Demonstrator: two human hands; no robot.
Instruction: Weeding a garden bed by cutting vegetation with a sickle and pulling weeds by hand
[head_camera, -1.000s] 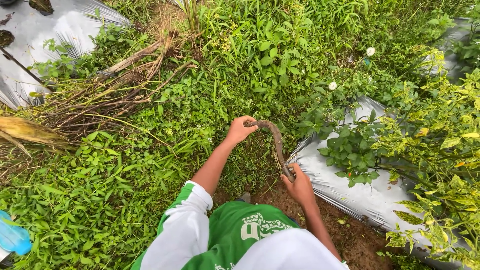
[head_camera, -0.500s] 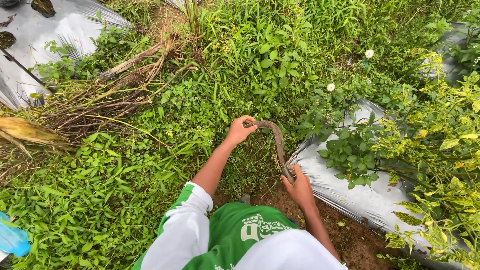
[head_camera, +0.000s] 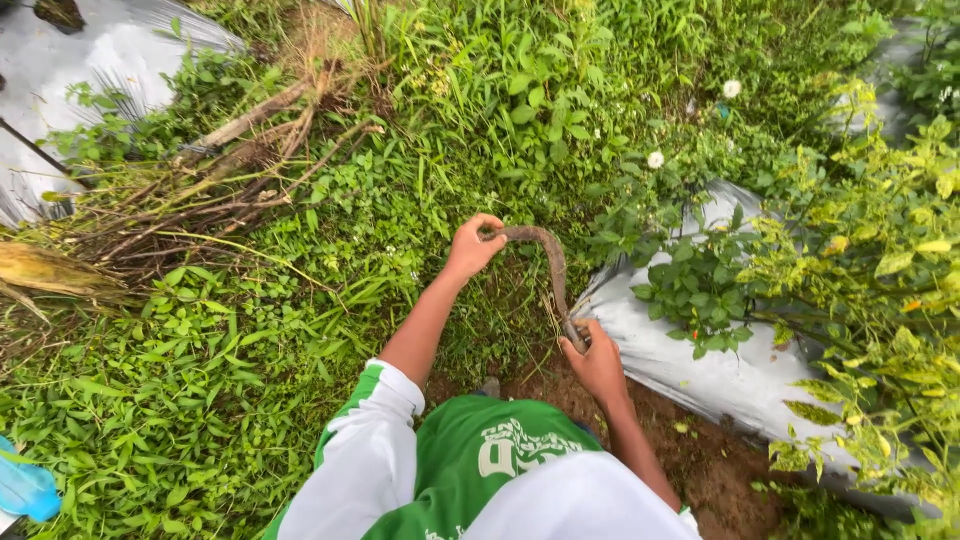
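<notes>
Gripping both ends of a curved, rust-brown metal sickle blade (head_camera: 548, 262), the person is working low over weedy ground: the right hand (head_camera: 597, 362) is clenching the handle end, while the left hand (head_camera: 470, 247) is closing its fingers around the blade's far tip. Between the two hands the blade is arching over a tuft of thin grass stems (head_camera: 520, 300), its lower part lying just beside the right fist. Judged from this hold, the cut is going best with the hooked edge kept snug against the stems near the soil and the left fingers staying on the blunt back of the tip. Directly below the grip, bare brown soil (head_camera: 700, 470) is showing. Right of the grip, silver plastic mulch sheeting (head_camera: 690, 365) is covering a raised bed of leafy yellow-green plants (head_camera: 870, 260). Left of the grip, dense green weeds (head_camera: 200, 380) are spreading toward dry brown stalks (head_camera: 230, 170). A blue plastic object (head_camera: 25, 487) is lying far left.
</notes>
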